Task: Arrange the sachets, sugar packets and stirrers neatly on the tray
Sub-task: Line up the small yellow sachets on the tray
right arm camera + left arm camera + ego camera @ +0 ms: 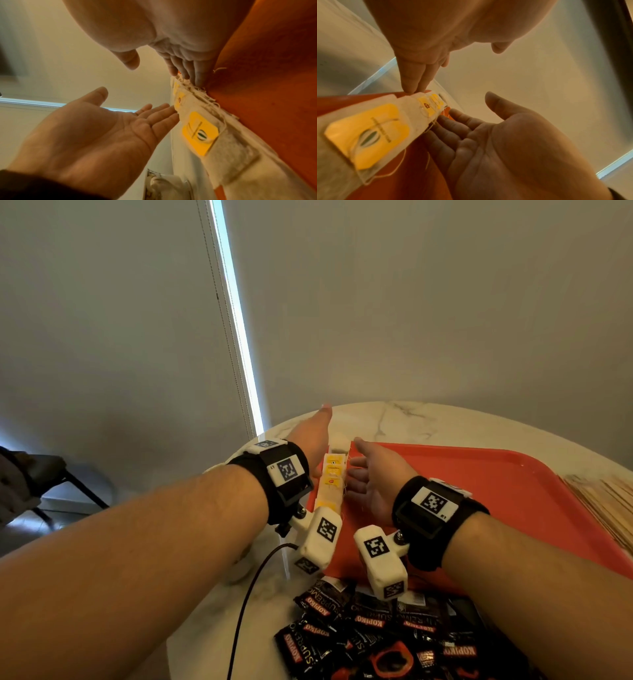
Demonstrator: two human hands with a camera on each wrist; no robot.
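Note:
A row of overlapping tea-bag sachets (332,481) with yellow tags lies along the left edge of the red tray (496,494). My left hand (313,440) stands flat on the row's left side and my right hand (370,474) on its right, palms facing each other. In the left wrist view the left fingertips (418,83) touch the far sachets (368,135), with the right hand (488,135) open beside them. From the right wrist, the right fingers (190,70) press the stringy edge of the sachets (200,132), and the left hand (102,128) is straight-fingered.
A heap of black Kopiko coffee sachets (376,631) lies on the marble table (411,419) in front of the tray. Wooden stirrers (606,501) are piled off the tray's right edge. A black cable (250,594) hangs at the left; a chair (44,474) stands beyond.

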